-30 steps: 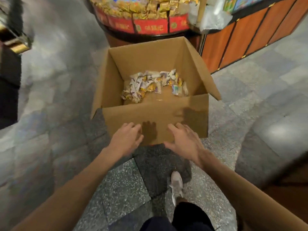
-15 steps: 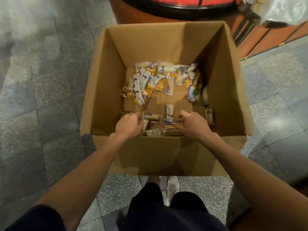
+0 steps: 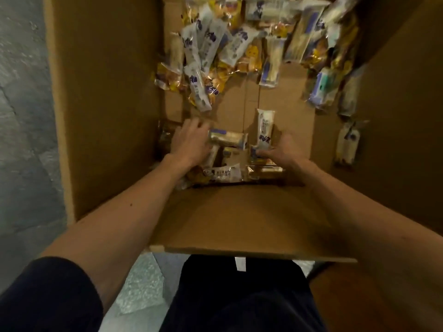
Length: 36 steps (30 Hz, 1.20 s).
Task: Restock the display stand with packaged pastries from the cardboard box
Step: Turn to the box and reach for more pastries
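Was grabbing, deep in the cardboard box (image 3: 107, 92). Pinched a white packet (image 3: 265, 130) on the box floor with the right hand (image 3: 284, 150). Touched a sideways packet (image 3: 227, 138) with the left hand (image 3: 189, 140); could not tell its grip. Next, likely needed to lift a handful to the stand.

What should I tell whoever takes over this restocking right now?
Left hand: blurred, beside a white-wrapped pastry packet lying crosswise; grip unclear.
Right hand: at the near end of a lengthwise white packet; grip unclear.
Both are inside the open brown cardboard box; a heap of packets at its far wall.
Done: nothing lifted yet.
Left: lift packets, fill the display stand, out of view.
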Tool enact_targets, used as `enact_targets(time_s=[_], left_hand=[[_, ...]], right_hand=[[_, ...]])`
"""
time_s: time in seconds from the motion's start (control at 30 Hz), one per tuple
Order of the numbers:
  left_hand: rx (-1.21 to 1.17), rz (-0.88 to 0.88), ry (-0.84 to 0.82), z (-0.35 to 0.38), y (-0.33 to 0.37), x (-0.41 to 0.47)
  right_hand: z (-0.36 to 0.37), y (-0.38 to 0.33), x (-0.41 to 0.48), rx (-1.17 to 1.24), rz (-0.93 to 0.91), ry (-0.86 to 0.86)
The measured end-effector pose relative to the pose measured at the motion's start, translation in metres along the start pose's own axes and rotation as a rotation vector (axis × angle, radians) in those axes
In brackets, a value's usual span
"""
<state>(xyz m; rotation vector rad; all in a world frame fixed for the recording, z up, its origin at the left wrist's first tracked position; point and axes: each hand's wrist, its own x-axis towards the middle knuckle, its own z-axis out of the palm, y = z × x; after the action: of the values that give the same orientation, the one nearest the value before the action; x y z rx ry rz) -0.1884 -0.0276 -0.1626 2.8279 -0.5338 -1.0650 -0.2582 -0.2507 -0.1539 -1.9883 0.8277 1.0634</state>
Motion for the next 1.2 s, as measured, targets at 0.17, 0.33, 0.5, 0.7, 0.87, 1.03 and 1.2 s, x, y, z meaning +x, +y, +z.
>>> enact_targets(time_s=[0.17,0.33,0.5,0.7,0.87,1.03,1.2], left_hand=[[0.068,0.125,-0.216,0.033,0.006,0.034],[0.16,0.067,-0.315,0.045,0.004,0.036],[0.315,0.025,-0.475,0.034,0.006,0.043],[0.362,0.089,-0.532,0.028,0.002,0.042],[0.295,0.126,-0.464,0.025,-0.004,0.031],[0.178,0.123,-0.425,0.02,-0.003,0.026],[-0.069,0.083,-0.313,0.01,0.004,0.019]], right_hand=[[0.021,0.011,0.032,-0.12,-0.049,0.023],[0.022,0.023,0.045,-0.182,-0.075,-0.07],[0.011,0.016,0.058,-0.41,-0.126,-0.227],[0.013,0.019,0.058,-0.527,-0.254,-0.302],[0.005,0.032,0.054,-0.352,-0.241,-0.463],[-0.011,0.044,0.054,-0.256,-0.233,-0.471],[-0.033,0.05,0.049,-0.202,-0.188,-0.529]])
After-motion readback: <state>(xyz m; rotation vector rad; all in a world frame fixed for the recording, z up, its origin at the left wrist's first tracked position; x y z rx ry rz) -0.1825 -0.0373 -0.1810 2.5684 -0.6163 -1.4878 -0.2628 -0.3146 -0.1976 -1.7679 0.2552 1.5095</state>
